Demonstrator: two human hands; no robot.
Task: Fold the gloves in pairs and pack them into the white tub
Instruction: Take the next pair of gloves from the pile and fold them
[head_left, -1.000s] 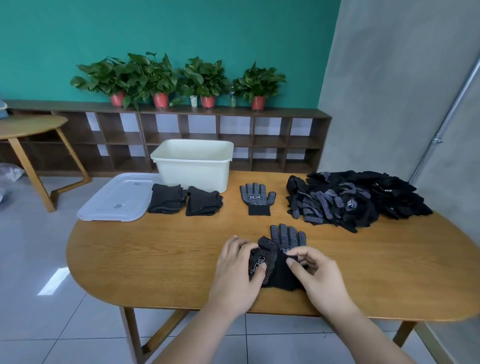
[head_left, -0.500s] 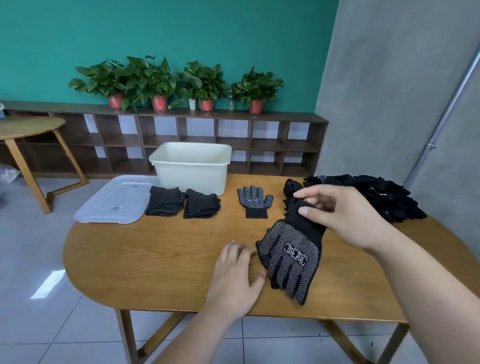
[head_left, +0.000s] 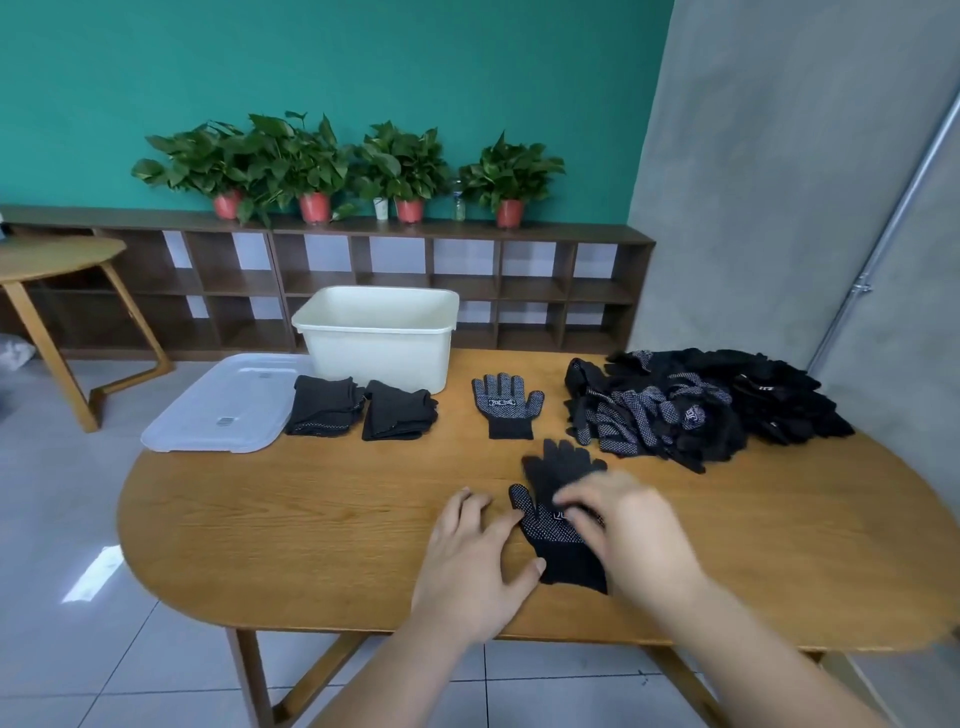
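A black dotted glove (head_left: 555, 512) is laid flat near the front edge of the wooden table (head_left: 311, 519), fingers pointing away. It is pressed by the blurred right hand (head_left: 631, 530), whose grip cannot be told, while the left hand (head_left: 475, 561) is spread open beside it, thumb touching the cuff. A single glove (head_left: 506, 404), two folded pairs (head_left: 358, 408), the white tub (head_left: 376, 338) and a glove pile (head_left: 696, 405) are set farther back

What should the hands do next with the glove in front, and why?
Probably press the glove flat: it lies dotted side up on the table, the right hand is on it, and the left hand rests beside it. A lone glove waits behind.
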